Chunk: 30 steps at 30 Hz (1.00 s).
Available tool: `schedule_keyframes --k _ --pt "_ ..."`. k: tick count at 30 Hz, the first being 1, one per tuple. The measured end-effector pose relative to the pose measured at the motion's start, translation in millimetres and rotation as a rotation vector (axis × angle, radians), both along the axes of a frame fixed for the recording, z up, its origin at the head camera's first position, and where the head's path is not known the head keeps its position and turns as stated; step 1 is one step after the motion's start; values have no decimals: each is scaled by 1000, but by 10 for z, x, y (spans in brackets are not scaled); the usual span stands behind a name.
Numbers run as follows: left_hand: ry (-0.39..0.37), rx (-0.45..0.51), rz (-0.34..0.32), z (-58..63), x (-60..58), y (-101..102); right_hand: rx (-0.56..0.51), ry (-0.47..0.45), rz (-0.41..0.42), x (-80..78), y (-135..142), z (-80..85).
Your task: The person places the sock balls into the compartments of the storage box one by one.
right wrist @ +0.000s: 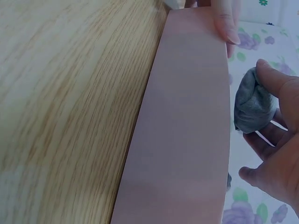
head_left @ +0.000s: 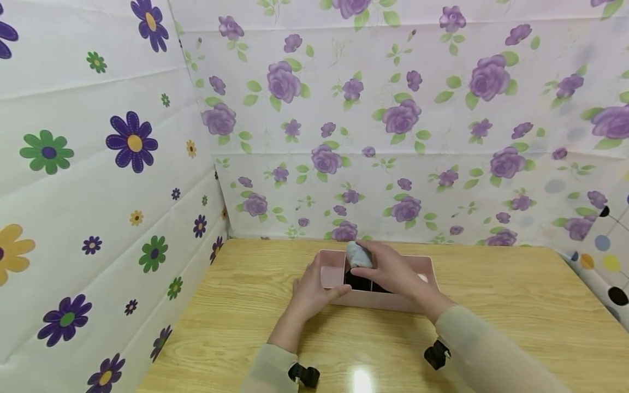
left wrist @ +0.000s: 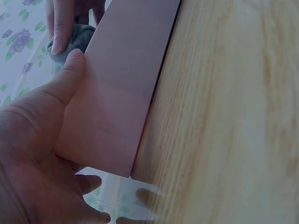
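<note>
A rolled-up grey sock (head_left: 357,255) is pinched in my right hand (head_left: 393,270), above a middle compartment of a pink divided storage box (head_left: 388,301). Thumb and fingers grip opposite sides of the roll, as the right wrist view shows at the sock (right wrist: 254,105). My left hand (head_left: 313,289) holds the box's left end. Its thumb lies at the front rim, and the other fingers go round the left side. Black fabric (head_left: 358,281) lies in the compartment below the sock. The right hand partly hides the compartments to the right.
Inside the right part of the box a small white item (head_left: 422,278) shows. The box stands on a wooden table (head_left: 245,316) near its back edge. Flower-patterned sheets (head_left: 368,120) hang behind and at the left. Each wrist wears a small black camera (head_left: 436,355).
</note>
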State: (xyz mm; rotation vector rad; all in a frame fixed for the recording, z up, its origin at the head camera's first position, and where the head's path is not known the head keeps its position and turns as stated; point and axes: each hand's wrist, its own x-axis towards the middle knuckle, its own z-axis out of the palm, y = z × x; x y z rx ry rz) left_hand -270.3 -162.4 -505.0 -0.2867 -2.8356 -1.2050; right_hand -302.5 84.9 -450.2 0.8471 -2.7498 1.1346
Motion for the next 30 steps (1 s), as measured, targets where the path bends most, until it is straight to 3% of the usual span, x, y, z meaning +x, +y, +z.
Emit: schedule_keyframes --k 17,30 --pt "-17 30 -12 27 21 3 37 -22 -6 -123 -343 -40" --pt "-18 34 -19 31 27 -16 17 -37 31 -101 -338 -85"
